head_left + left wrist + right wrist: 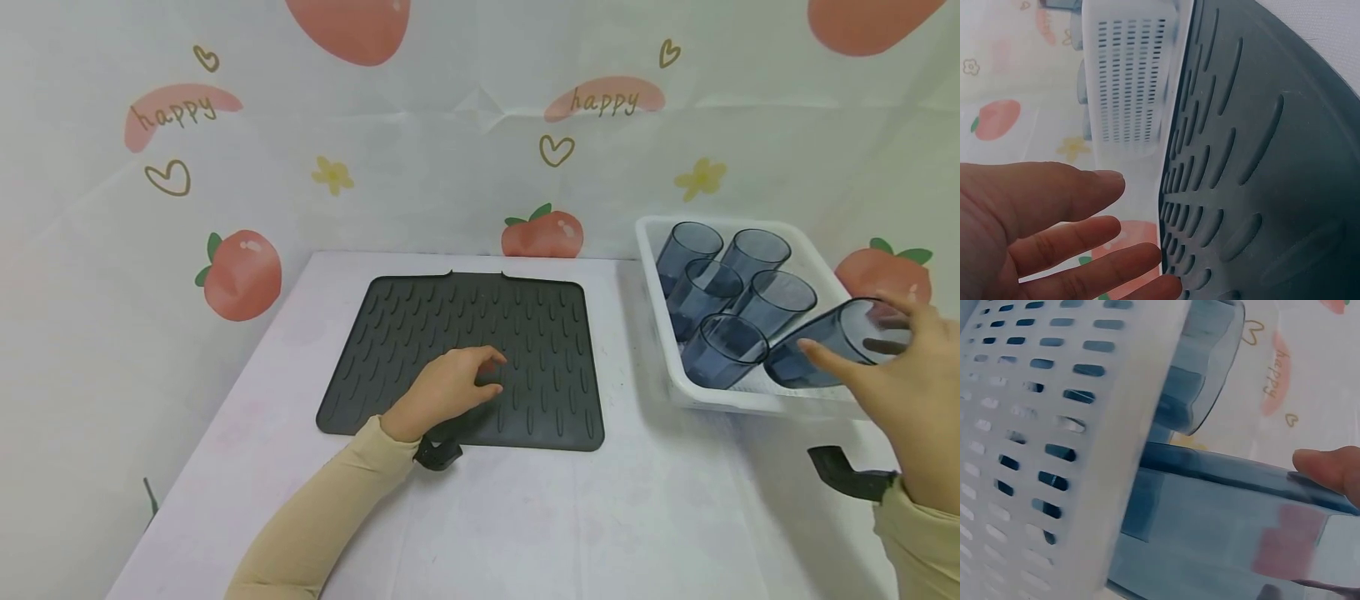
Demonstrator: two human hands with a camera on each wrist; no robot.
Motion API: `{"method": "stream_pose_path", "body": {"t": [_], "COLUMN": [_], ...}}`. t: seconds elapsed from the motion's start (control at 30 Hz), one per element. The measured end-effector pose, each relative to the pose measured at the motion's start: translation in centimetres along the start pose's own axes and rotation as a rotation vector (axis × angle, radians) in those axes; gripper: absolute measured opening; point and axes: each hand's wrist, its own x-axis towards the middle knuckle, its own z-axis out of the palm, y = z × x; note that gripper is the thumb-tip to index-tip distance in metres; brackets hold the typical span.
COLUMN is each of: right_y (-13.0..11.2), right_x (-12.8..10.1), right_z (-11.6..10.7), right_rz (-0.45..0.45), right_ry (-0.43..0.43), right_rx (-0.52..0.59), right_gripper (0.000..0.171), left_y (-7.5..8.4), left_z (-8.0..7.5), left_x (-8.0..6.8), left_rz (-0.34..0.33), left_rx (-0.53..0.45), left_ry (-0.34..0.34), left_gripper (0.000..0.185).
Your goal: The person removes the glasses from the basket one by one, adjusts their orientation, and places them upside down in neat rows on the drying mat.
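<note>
A dark grey ribbed mat (465,333) lies flat in the middle of the white table. My left hand (457,383) rests on the mat's front part with its fingers relaxed and holding nothing; in the left wrist view the fingers (1066,200) lie beside the mat (1260,156). My right hand (896,375) grips a translucent blue cup (825,342), tilted on its side over the front right corner of the white tray (720,398). In the right wrist view a fingertip (1329,469) presses on that cup (1222,519) just past the slotted tray wall (1041,425).
Several more blue cups (720,275) stand packed in the tray at the table's right side. The tray (1129,81) sits a short gap from the mat's right edge. A printed backdrop closes off the back and sides.
</note>
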Motion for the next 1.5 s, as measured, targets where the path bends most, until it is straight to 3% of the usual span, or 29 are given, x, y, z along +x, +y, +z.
{"method": "stream_pose_path", "body": {"t": [0.13, 0.37, 0.47, 0.9, 1.13, 1.5], "right_y": [-0.4, -0.8, -0.9, -1.4, -1.8, -3.1], "right_x": [-0.2, -0.8, -0.9, -1.3, -1.4, -1.6], "right_z": [0.0, 0.0, 0.1, 0.3, -0.1, -0.3], "right_rz": [0.070, 0.057, 0.057, -0.037, -0.138, -0.177], "right_ry": [0.040, 0.169, 0.186, 0.291, 0.360, 0.350], "right_rx": [0.090, 0.095, 0.122, 0.211, 0.221, 0.276], "right_gripper": [0.083, 0.084, 0.086, 0.079, 0.080, 0.077], "left_y": [0.2, 0.2, 0.2, 0.3, 0.3, 0.1], "left_z": [-0.1, 0.0, 0.0, 0.0, 0.0, 0.2], "left_x": [-0.1, -0.1, -0.1, -0.1, -0.1, 0.0], "left_rz": [0.004, 0.009, 0.006, 0.007, 0.008, 0.024], "left_rx": [-0.001, 0.003, 0.001, 0.010, 0.011, 0.008], "left_ry": [0.005, 0.008, 0.006, 0.001, 0.004, 0.033], "left_gripper": [0.040, 0.040, 0.040, 0.041, 0.041, 0.036]}}
